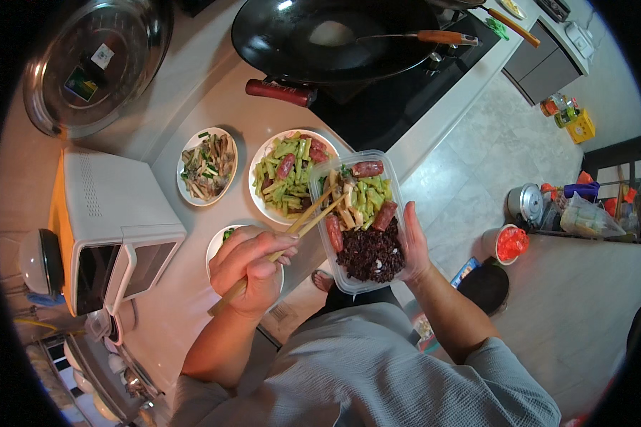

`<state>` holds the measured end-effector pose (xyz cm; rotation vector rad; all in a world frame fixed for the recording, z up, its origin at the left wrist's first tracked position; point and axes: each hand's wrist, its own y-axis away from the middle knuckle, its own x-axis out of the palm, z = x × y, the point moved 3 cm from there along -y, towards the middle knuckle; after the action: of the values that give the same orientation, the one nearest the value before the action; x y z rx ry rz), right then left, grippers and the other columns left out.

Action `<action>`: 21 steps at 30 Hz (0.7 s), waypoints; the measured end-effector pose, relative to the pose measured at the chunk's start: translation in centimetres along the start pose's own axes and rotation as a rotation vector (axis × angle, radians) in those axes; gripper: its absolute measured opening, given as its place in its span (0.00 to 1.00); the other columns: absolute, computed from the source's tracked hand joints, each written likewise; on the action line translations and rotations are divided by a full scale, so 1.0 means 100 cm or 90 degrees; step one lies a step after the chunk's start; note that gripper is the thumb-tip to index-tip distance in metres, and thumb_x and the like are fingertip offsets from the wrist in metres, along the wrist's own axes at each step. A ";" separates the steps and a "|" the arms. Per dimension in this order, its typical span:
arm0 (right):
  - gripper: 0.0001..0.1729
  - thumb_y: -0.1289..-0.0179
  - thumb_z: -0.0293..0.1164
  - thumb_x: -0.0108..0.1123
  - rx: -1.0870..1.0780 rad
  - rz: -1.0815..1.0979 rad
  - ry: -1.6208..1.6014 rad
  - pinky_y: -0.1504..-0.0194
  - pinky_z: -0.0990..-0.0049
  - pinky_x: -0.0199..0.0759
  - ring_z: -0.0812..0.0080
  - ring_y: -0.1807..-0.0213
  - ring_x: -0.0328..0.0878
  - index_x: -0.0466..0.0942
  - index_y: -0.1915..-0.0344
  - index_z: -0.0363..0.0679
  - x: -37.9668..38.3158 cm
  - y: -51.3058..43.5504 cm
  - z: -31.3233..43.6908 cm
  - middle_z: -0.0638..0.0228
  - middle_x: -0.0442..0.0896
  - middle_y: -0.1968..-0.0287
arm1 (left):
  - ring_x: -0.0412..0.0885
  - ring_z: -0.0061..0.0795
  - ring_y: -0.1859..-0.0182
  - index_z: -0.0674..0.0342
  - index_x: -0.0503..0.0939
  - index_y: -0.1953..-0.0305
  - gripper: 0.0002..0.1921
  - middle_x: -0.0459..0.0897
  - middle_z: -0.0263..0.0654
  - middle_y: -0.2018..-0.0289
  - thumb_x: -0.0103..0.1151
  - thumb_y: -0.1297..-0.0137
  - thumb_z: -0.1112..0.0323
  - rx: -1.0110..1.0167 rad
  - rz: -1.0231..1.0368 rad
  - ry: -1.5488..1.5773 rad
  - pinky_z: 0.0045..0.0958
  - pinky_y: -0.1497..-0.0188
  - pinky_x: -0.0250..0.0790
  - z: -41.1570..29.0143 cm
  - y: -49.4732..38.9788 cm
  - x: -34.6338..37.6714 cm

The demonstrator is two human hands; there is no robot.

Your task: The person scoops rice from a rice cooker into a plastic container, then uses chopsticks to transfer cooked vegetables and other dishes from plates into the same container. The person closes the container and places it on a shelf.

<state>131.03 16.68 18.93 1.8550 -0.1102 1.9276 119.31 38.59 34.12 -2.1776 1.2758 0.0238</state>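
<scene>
A pair of wooden chopsticks [304, 223] is gripped in my left hand [252, 267]. Their tips reach into a clear plastic food container [399, 181], touching the pale mushroom pieces [347, 205]. My right hand [416, 245] supports that container along its right side, above the counter's edge. Inside it lie dark cooked rice [371, 253], chopped green vegetable [371, 195] and several sausage pieces [385, 214]. Partly behind the container, a plate [255, 193] bears green vegetable and sausage. Beneath my left hand, another plate [213, 245] is mostly hidden, with some greens showing.
An oval plate of mushrooms [208, 165] stands beside a white microwave [123, 187]. On the black cooktop [376, 120] sits a wok [294, 40] with a wooden-handled spatula [438, 36] in it. A large lid [99, 64] leans at the back left. Floor items include a bucket [492, 243].
</scene>
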 end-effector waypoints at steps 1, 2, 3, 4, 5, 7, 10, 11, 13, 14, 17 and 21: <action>0.59 0.24 0.78 0.37 -0.003 -0.025 0.016 0.22 0.46 0.69 0.45 0.23 0.74 0.58 0.14 0.42 0.002 0.000 0.000 0.48 0.70 0.19 | 0.88 0.31 0.67 0.75 0.88 0.55 0.30 0.90 0.48 0.64 0.57 0.16 0.46 0.000 0.022 -0.003 0.27 0.65 0.81 0.000 -0.002 0.002; 0.59 0.24 0.78 0.37 -0.002 -0.024 0.014 0.22 0.45 0.68 0.44 0.23 0.74 0.57 0.14 0.42 0.004 -0.001 -0.001 0.48 0.70 0.19 | 0.89 0.33 0.67 0.75 0.88 0.56 0.34 0.89 0.50 0.64 0.54 0.17 0.41 0.009 0.025 0.006 0.28 0.66 0.81 0.000 -0.003 0.009; 0.60 0.24 0.79 0.37 0.005 -0.003 -0.006 0.22 0.45 0.68 0.44 0.22 0.74 0.57 0.14 0.42 0.008 -0.001 -0.002 0.48 0.69 0.18 | 0.90 0.35 0.67 0.76 0.87 0.56 0.38 0.89 0.52 0.63 0.52 0.17 0.36 0.011 0.033 0.012 0.29 0.67 0.81 0.002 -0.004 0.017; 0.60 0.24 0.79 0.37 -0.003 -0.028 0.040 0.22 0.45 0.68 0.44 0.22 0.74 0.56 0.13 0.43 0.008 -0.001 -0.002 0.48 0.69 0.18 | 0.90 0.34 0.66 0.75 0.87 0.55 0.37 0.90 0.52 0.60 0.53 0.18 0.36 0.034 0.044 0.017 0.29 0.64 0.81 0.005 -0.007 0.025; 0.60 0.25 0.79 0.36 -0.005 -0.033 0.065 0.22 0.44 0.68 0.44 0.22 0.73 0.56 0.13 0.43 0.009 -0.001 -0.003 0.47 0.68 0.18 | 0.89 0.33 0.66 0.74 0.87 0.55 0.36 0.90 0.52 0.60 0.53 0.18 0.37 0.044 0.046 -0.002 0.29 0.64 0.81 0.009 -0.010 0.031; 0.61 0.25 0.80 0.36 -0.003 -0.039 0.077 0.22 0.44 0.68 0.44 0.22 0.73 0.56 0.13 0.43 0.008 -0.002 -0.004 0.47 0.68 0.18 | 0.89 0.32 0.65 0.74 0.87 0.55 0.35 0.91 0.51 0.58 0.54 0.18 0.38 0.066 0.065 -0.043 0.29 0.62 0.82 0.016 -0.015 0.039; 0.62 0.26 0.81 0.35 0.012 -0.040 0.038 0.22 0.44 0.68 0.44 0.22 0.74 0.56 0.13 0.43 -0.002 -0.001 -0.006 0.48 0.69 0.18 | 0.91 0.39 0.60 0.73 0.89 0.54 0.19 0.93 0.48 0.59 0.67 0.22 0.57 0.058 0.062 -0.001 0.33 0.56 0.83 0.019 -0.012 0.035; 0.62 0.26 0.81 0.35 0.023 -0.034 0.025 0.22 0.45 0.69 0.44 0.22 0.74 0.56 0.13 0.43 -0.006 0.000 -0.006 0.48 0.69 0.18 | 0.91 0.39 0.60 0.73 0.89 0.54 0.20 0.93 0.48 0.59 0.67 0.22 0.56 0.051 0.063 -0.022 0.33 0.56 0.83 0.019 -0.009 0.031; 0.63 0.27 0.82 0.35 0.052 0.008 -0.013 0.23 0.45 0.70 0.43 0.23 0.75 0.56 0.13 0.43 -0.012 0.004 -0.005 0.48 0.70 0.19 | 0.90 0.33 0.62 0.73 0.89 0.52 0.24 0.91 0.46 0.59 0.59 0.16 0.51 -0.051 -0.009 0.028 0.32 0.59 0.82 0.021 0.003 0.012; 0.63 0.28 0.82 0.36 0.030 -0.051 0.024 0.23 0.45 0.70 0.43 0.24 0.76 0.56 0.13 0.43 -0.018 0.006 -0.002 0.47 0.70 0.19 | 0.89 0.32 0.62 0.73 0.88 0.50 0.23 0.90 0.45 0.59 0.58 0.15 0.53 -0.064 -0.102 0.094 0.31 0.59 0.82 0.026 0.008 0.005; 0.64 0.26 0.81 0.35 -0.009 -0.074 0.102 0.22 0.48 0.70 0.46 0.24 0.75 0.57 0.15 0.37 -0.025 0.014 0.007 0.47 0.71 0.20 | 0.89 0.30 0.63 0.74 0.87 0.46 0.19 0.89 0.45 0.58 0.56 0.14 0.59 -0.158 -0.224 0.055 0.30 0.60 0.82 0.057 0.015 -0.017; 0.60 0.24 0.78 0.40 -0.032 -0.082 0.046 0.22 0.48 0.70 0.45 0.24 0.76 0.59 0.15 0.39 -0.025 0.023 0.012 0.47 0.72 0.21 | 0.90 0.35 0.62 0.74 0.85 0.44 0.19 0.88 0.48 0.54 0.53 0.12 0.61 -0.188 -0.156 -0.030 0.31 0.59 0.83 0.088 0.021 -0.030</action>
<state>131.30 13.55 17.23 1.7152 -0.0160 1.8830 118.45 44.73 26.82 -2.5570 1.0220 0.1738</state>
